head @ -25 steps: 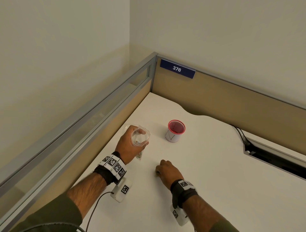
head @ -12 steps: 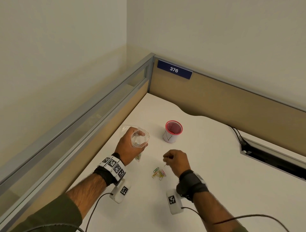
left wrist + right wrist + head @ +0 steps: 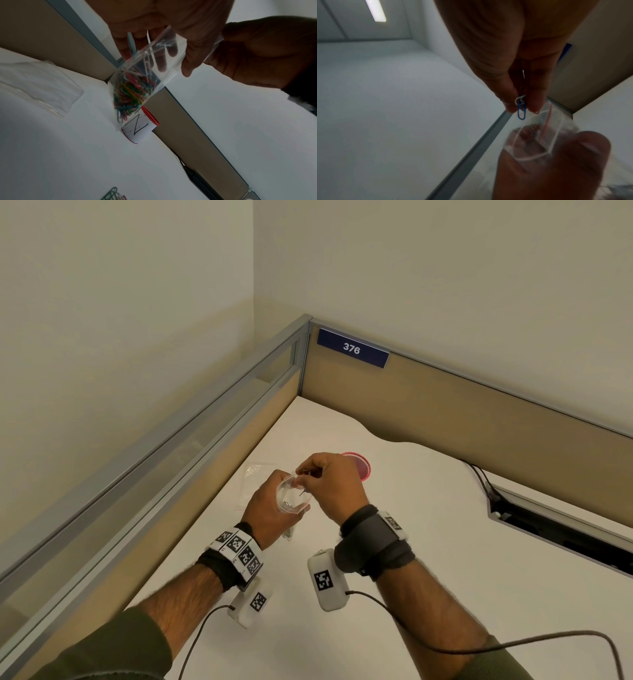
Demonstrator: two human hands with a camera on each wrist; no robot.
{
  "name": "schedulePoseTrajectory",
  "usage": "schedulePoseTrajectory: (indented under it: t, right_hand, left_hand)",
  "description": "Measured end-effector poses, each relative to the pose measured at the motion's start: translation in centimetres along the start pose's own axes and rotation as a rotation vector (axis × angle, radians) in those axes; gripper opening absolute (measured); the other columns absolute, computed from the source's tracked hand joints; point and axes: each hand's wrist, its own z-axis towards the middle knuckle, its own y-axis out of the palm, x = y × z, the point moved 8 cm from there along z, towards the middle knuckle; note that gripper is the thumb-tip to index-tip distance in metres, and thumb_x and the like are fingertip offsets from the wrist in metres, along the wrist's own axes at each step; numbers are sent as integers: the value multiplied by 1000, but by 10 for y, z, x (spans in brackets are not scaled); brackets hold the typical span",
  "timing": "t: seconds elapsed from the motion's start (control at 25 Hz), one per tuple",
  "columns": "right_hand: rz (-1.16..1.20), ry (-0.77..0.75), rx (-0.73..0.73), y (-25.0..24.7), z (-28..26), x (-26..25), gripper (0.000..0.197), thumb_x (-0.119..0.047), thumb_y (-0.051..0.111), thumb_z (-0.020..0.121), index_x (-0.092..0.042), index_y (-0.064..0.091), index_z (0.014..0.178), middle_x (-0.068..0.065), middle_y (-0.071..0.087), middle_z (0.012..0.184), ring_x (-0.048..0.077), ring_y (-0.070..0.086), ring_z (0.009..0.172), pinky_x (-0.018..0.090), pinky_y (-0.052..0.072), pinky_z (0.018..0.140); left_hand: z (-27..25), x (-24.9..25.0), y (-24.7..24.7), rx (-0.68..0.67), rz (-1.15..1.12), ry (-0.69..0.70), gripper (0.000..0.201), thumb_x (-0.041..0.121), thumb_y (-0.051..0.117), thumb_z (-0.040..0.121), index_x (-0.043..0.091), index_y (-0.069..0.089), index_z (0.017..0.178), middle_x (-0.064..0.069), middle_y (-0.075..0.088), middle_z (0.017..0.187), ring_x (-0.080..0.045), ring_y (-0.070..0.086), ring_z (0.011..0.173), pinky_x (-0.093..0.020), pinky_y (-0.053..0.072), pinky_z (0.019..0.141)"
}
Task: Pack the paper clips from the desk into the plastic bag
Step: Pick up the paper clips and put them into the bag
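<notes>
My left hand (image 3: 270, 508) grips a small clear plastic bag (image 3: 291, 498) above the white desk (image 3: 445, 542), its mouth held open. In the left wrist view the bag (image 3: 137, 81) hangs with several coloured paper clips heaped in its bottom. My right hand (image 3: 325, 481) is just above the bag's mouth, thumb and fingers pinching a few paper clips (image 3: 521, 108), one blue, one white. The bag's open rim (image 3: 539, 136) lies right below them. A few more clips (image 3: 114, 194) lie on the desk, hidden behind my arms in the head view.
A red-rimmed white cup (image 3: 140, 129) stands on the desk behind my hands, partly hidden (image 3: 359, 467). Another flat clear bag (image 3: 39, 83) lies near the left partition. A cable slot (image 3: 548, 529) with cords cuts the desk at right. Partition walls (image 3: 445, 405) close the corner.
My right hand has lifted off the desk with clips and moved up and left to the bag's mouth. The left hand has kept the bag in about the same place.
</notes>
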Motion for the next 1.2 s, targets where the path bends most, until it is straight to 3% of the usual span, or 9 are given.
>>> schedulePoseTrajectory:
  t: [0.16, 0.24, 0.4, 0.52, 0.6, 0.76, 0.92, 1.04, 1.2]
  right_hand:
    - [-209, -29, -107, 20, -3, -3, 13, -14, 66, 86, -13, 73, 98, 4, 71, 101, 19, 66, 88, 34, 59, 82]
    - [-225, -51, -94, 16, -6, -7, 13, -14, 65, 88, -13, 73, 98, 4, 72, 100, 18, 66, 87, 33, 58, 82]
    - [-84, -84, 79, -16, -7, -8, 9, -11, 63, 89, -13, 71, 93, 0, 69, 92, 13, 63, 83, 23, 54, 79]
    - [-45, 26, 136, -27, -2, 44, 8, -10, 65, 87, -14, 71, 90, -3, 69, 87, 13, 64, 79, 24, 54, 78]
    - [-198, 177, 47, -11, -5, 105, 9, -11, 64, 85, -13, 72, 90, 1, 72, 91, 19, 65, 84, 32, 54, 83]
    - [-454, 386, -222, 39, -46, 197, 23, -10, 56, 88, -14, 66, 109, 7, 63, 117, 25, 58, 111, 29, 45, 95]
    - [-567, 361, -287, 72, -68, 208, 26, -6, 44, 92, -9, 60, 113, 11, 53, 119, 28, 52, 112, 34, 46, 92]
    - [-541, 304, -313, 86, -67, 200, 21, -11, 48, 93, -10, 62, 109, 10, 54, 115, 27, 54, 107, 33, 48, 89]
    - [-492, 374, -249, 75, -67, 211, 24, -12, 49, 93, -10, 60, 114, 10, 54, 119, 27, 57, 109, 31, 46, 92]
  left_hand:
    - [1, -6, 3, 10, -1, -30, 45, 16, 82, 77, 25, 50, 107, 10, 64, 91, -6, 65, 87, -19, 49, 72]
    - [0, -7, 2, 13, 3, -15, 44, 15, 82, 77, 29, 49, 104, 11, 63, 92, -5, 64, 88, -15, 49, 70]
    - [-5, -1, 0, 4, -34, 44, 40, 16, 81, 78, 31, 53, 103, 11, 65, 107, -7, 61, 107, -18, 50, 86]
    - [-5, 1, -5, 21, -52, 65, 36, 14, 81, 79, 20, 56, 105, 7, 67, 110, -8, 62, 110, -8, 46, 86]
    - [-5, 1, -10, 31, -77, 54, 34, 12, 81, 79, 17, 57, 104, 6, 68, 107, -9, 63, 110, -6, 46, 84]
    - [-3, -1, -16, 41, -142, 55, 32, 15, 81, 79, 17, 57, 100, 5, 68, 102, -14, 63, 118, -22, 50, 96]
    - [0, -6, -17, 33, -160, 66, 35, 32, 79, 74, 21, 57, 99, 6, 68, 105, -18, 62, 120, -47, 49, 105]
    - [2, -6, -15, 27, -161, 55, 33, 25, 80, 76, 21, 57, 99, 5, 68, 108, -18, 60, 122, -49, 48, 107]
    - [3, -5, -14, 30, -160, 60, 35, 27, 80, 76, 21, 57, 101, 5, 68, 110, -18, 61, 122, -50, 50, 105]
